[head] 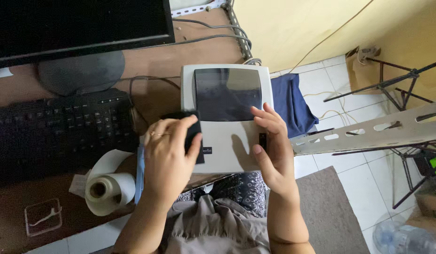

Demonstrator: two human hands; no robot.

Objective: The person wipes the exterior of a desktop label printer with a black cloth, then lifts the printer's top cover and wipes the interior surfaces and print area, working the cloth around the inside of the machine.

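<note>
A white label printer (226,141) with a dark tinted lid window sits at the desk's front right edge. My left hand (168,155) grips a small black object (192,129) against the printer's left side; what the object is stays unclear. My right hand (269,146) rests on the printer's right front, fingers spread, thumb on the white top, nothing held in it. A ring shows on my left hand.
A label paper roll (110,186) lies left of my left arm. A black keyboard (58,129) and monitor (77,23) stand further left on the brown desk (152,94). A perforated metal bar (368,131), tripod legs (396,80) and blue cloth (288,101) are at right.
</note>
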